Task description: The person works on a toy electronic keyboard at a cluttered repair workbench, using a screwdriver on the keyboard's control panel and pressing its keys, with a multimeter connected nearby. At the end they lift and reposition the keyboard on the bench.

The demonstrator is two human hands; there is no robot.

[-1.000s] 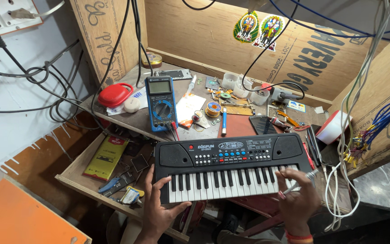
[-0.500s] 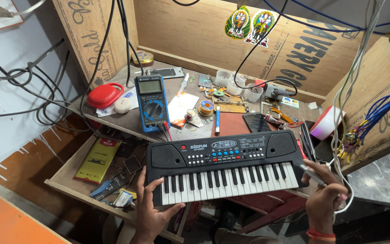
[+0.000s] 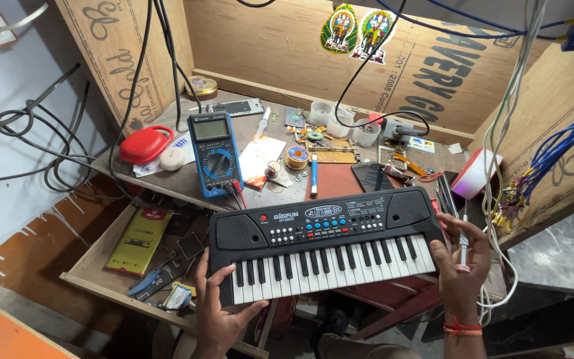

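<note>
A small black electronic keyboard (image 3: pixel 327 242) is being held up in front of a cluttered wooden workbench (image 3: pixel 187 176), its keys facing the camera. Its near left corner is being gripped by the left hand (image 3: pixel 224 309), with the thumb laid over the lowest white keys and the fingers curled underneath. Its right end is being steadied by the right hand (image 3: pixel 460 266), whose palm is pressed against the edge; the fingers are half closed around a thin white-handled tool (image 3: pixel 463 249), which is being kept upright just beside the keyboard's right end. A red thread band (image 3: pixel 462 328) is being worn on that wrist.

Behind the keyboard's left end, a blue multimeter (image 3: pixel 214 154) is lying on the bench, and farther left of it a red oval case (image 3: pixel 145 145) is resting. Behind the keyboard's middle, a spool of solder (image 3: pixel 295 157) is sitting. Below and left of the keyboard, a yellow flat box (image 3: pixel 137 239) is lying in an open drawer (image 3: pixel 94 282).
</note>
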